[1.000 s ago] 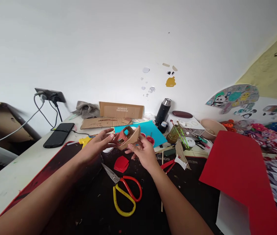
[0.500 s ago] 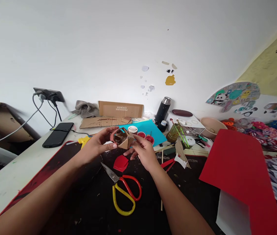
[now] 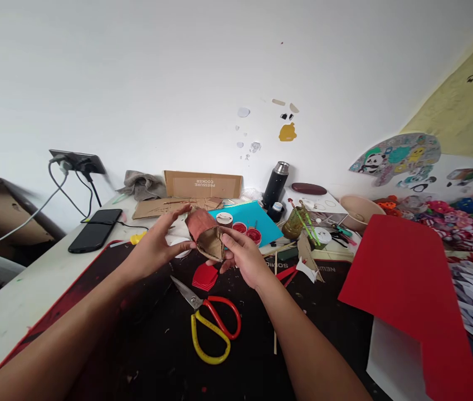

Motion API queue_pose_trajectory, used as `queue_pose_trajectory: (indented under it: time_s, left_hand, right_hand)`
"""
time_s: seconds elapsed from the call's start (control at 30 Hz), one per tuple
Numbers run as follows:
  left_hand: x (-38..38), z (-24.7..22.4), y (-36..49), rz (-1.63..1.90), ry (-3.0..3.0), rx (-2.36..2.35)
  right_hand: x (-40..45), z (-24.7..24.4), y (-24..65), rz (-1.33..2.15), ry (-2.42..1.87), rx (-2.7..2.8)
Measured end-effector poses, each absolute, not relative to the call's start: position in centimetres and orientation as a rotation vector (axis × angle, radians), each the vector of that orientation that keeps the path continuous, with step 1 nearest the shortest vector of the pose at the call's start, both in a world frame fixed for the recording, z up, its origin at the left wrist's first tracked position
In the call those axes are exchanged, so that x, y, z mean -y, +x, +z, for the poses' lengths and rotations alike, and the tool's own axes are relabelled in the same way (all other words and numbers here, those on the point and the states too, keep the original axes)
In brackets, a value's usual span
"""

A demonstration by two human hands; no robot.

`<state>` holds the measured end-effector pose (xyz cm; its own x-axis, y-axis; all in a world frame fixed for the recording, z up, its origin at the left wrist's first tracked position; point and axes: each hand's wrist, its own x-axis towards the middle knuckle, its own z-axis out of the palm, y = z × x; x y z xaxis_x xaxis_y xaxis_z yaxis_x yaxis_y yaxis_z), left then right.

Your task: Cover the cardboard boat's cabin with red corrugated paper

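Observation:
A rounded cardboard piece (image 3: pixel 201 225), reddish on its outer side with a brown hollow end, is held between both hands above the black mat (image 3: pixel 148 340). My right hand (image 3: pixel 242 253) grips its open brown end, thumb on the edge. My left hand (image 3: pixel 159 242) has its thumb against the piece's left side, with the other fingers raised behind it. Below the hands lies a small stack of red cut pieces (image 3: pixel 205 277). Scissors (image 3: pixel 209 320) with one red and one yellow handle lie partly open on the mat.
Behind stand a black flask (image 3: pixel 276 185), small tubs of red paint (image 3: pixel 253 235) on a blue sheet (image 3: pixel 267 225) and a jar with brushes (image 3: pixel 295 224). A phone (image 3: pixel 95 230) lies left. A large red sheet (image 3: pixel 399 273) stands right. Cardboard (image 3: pixel 203 184) leans on the wall.
The cardboard piece has been turned, so its reddish outer side and the hollow brown end now show. My left fingers have lifted and spread slightly. The camera view has shifted a little.

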<state>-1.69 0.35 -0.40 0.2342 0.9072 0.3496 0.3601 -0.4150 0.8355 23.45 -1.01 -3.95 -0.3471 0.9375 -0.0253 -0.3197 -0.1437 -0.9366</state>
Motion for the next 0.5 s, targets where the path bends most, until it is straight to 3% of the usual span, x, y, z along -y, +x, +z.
queue_pose_trajectory:
  time_s: [0.5]
  left_hand:
    - [-0.7, -2.1, -0.1, 1.049, 1.049, -0.882]
  right_hand:
    - [1.2, -3.8, 22.9, 1.720, -0.792, 1.041]
